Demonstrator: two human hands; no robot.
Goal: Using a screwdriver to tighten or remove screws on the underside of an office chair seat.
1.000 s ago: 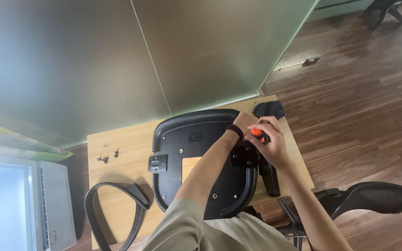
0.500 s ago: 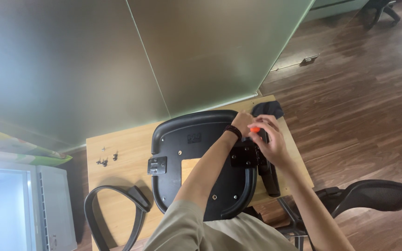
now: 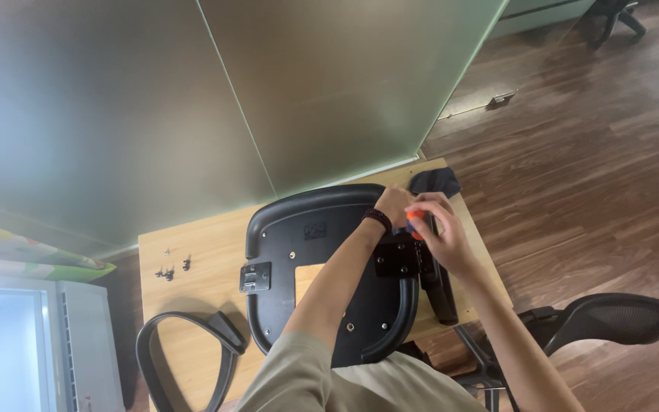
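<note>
Hidden: the person's own forearms cross the lower middle of the view and cover part of the black seat shell (image 3: 322, 252); the tip of the orange-handled tool (image 3: 416, 221) is lost behind the fingers, so what it meets cannot be made out.
Cut off: the loose black armrest loop (image 3: 184, 351) runs out of the bottom edge; the white unit (image 3: 78, 343) at lower left is only partly seen.
Right hand (image 3: 442, 233): closed around the orange-handled tool, at the far right corner of the seat shell.
Left hand (image 3: 397, 204): fingers bent, pressed on the shell's rim just beside the tool; whether it grips anything cannot be told.
Seat shell: lies underside up on the wooden table (image 3: 192, 259), long axis running from the person away toward the glass wall; a black mounting plate (image 3: 398, 259) sits near the hands.
Around: a small metal bracket (image 3: 255, 276) at the shell's left edge; a few screws (image 3: 169, 271) well apart on the left of the table.
Farther: a mesh chair (image 3: 612, 320) on the dark wood floor to the right; frosted glass wall (image 3: 230, 99) behind the table.
</note>
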